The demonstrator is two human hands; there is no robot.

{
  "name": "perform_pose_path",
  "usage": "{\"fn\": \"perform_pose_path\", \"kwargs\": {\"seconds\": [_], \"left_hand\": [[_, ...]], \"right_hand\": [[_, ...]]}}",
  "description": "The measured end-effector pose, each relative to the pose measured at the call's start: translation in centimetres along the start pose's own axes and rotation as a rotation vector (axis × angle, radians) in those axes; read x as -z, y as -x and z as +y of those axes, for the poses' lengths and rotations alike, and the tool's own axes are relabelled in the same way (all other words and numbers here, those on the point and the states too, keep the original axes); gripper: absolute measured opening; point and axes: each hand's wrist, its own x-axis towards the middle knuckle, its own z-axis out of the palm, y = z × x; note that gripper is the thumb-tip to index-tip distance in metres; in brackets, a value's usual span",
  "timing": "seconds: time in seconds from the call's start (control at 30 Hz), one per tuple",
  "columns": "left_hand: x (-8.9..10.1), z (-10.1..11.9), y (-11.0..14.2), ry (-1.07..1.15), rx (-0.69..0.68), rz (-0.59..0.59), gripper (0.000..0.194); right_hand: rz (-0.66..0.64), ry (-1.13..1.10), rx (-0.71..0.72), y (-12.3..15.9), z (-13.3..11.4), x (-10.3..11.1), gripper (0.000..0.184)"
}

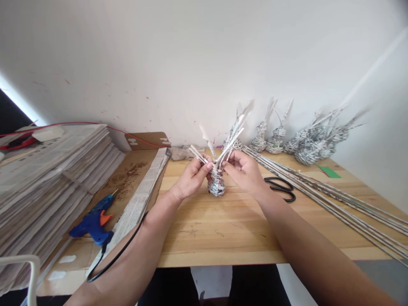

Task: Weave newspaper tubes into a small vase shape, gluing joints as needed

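A small woven newspaper figure (216,187) stands upright at the middle of the wooden table, with a rounded base and a narrow neck. Several rolled paper strips (232,140) fan out from its top. My left hand (199,170) is closed round the left side of the neck, its thumb pressed near the strips. On the other side, my right hand (240,168) pinches a paper strip at the neck between thumb and fingers. Part of the neck is hidden behind the fingers.
Black-handled scissors (281,187) and long rolled paper sticks (318,199) lie at the right. Several similar woven figures (276,138) stand along the wall. At the left are a blue glue gun (95,221), cardboard (132,170) and a tall newspaper stack (60,191).
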Motion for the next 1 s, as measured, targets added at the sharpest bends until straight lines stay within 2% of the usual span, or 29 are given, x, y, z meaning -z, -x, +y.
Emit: {"fn": "perform_pose_path", "kwargs": {"seconds": [0.2, 0.6, 0.73, 0.77, 0.87, 0.93, 1.0], "left_hand": [[-0.1, -0.5, -0.1, -0.012, -0.046, 0.001, 0.037], [-0.1, -1.0, -0.2, -0.043, -0.011, 0.052, 0.035], [0.1, -1.0, -0.2, -0.017, 0.011, 0.074, 0.037], [0.2, -1.0, -0.2, -0.006, 0.018, 0.074, 0.038], [0.4, -1.1, -0.3, 0.020, 0.031, 0.068, 0.040], [0.6, -1.1, -0.4, 0.027, 0.036, 0.057, 0.041], [0.7, -1.0, -0.4, 0.036, 0.043, 0.047, 0.042]], "right_hand": [[0.086, 0.034, 0.044, 0.1, 0.2, -0.4, 0.014], [0.113, 0.072, 0.044, 0.0, 1.0, -0.6, 0.014], [0.261, 0.068, 0.082, -0.2, 0.3, -0.1, 0.028], [0.279, 0.067, 0.099, -0.2, 0.1, 0.1, 0.026], [0.156, 0.098, 0.142, 0.0, -0.4, 0.4, 0.012], [0.039, 0.149, 0.126, 0.1, -0.5, 0.5, 0.013], [-0.016, 0.175, 0.087, 0.2, -0.4, 0.5, 0.014]]}}
